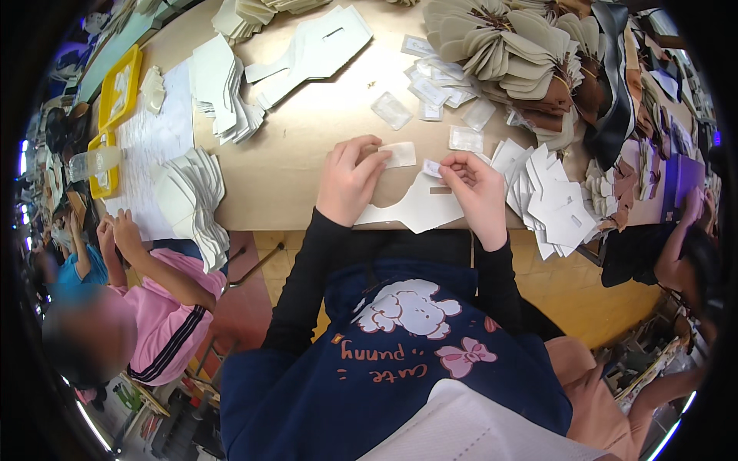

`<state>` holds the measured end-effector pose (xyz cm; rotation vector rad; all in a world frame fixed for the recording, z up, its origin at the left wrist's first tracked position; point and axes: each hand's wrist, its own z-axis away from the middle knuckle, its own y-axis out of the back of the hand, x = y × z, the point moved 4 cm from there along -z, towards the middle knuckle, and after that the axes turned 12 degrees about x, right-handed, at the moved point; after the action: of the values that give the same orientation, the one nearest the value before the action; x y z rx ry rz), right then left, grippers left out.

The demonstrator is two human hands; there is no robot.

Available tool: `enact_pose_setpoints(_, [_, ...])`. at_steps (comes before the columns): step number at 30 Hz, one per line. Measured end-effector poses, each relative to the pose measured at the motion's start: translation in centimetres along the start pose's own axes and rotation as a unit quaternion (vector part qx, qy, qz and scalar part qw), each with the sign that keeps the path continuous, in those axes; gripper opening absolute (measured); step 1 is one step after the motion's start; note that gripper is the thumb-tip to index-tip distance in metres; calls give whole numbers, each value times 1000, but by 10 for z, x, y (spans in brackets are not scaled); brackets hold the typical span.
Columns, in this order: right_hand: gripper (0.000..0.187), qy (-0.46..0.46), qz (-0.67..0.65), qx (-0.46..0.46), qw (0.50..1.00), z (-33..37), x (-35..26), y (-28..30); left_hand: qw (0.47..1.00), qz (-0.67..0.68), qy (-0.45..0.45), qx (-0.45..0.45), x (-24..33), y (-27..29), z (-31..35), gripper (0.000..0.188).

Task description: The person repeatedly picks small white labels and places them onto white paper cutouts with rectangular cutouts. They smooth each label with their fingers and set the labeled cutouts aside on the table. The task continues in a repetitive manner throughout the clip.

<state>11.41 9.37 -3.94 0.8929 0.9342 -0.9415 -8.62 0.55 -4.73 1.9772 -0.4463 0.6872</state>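
Fisheye view from head, down onto table (307, 127)

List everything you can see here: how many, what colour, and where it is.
Cut panel: one, white, table edge between the hands
Small piece: one, white, in the right hand
Packet: one, cream, at the left fingertips
Loose packets: several, overlapping, whitish, beyond the hands
Panel stacks: several, white, left, far side and right
Bundled pieces: many, beige and brown, upper right
Strip: one, black, upper right
Trays: two, yellow, far left
Table: one, tan, centre
Other people: at least three, pink, blue and dark clothing, both sides
Rim clutter: too small to count
Left hand: one, bare, black sleeve, centre
Right hand: one, bare, black sleeve, right of centre
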Motion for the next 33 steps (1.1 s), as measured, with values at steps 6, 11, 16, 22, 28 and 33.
enact_pose_setpoints(6, [19, -5, -65, -87, 994, -13, -15, -28, 999, -41, -28, -5, -4, 3, 5, 22])
enact_pose_setpoints(11, [17, -28, -28, -101, 994, -30, -8, -52, 999, -30, -23, -2, -10, 1, 7, 23])
enact_pose_setpoints(16, [15, -10, 101, -67, 993, -42, -2, -47, 1000, -9, -10, -3, -11, 2, 10, 23])
enact_pose_setpoints(22, [16, -30, 109, -70, 991, -44, -3, -47, 1000, 1, -12, 9, -13, 4, 9, 26])
enact_pose_setpoints(28, [16, -36, 104, -76, 991, -45, -2, -47, 1000, 7, -2, 11, -12, 6, 6, 29])
enact_pose_setpoints(33, [16, -37, 79, -76, 993, -45, 1, -48, 999, -21, -26, 4, -6, 3, 6, 31])
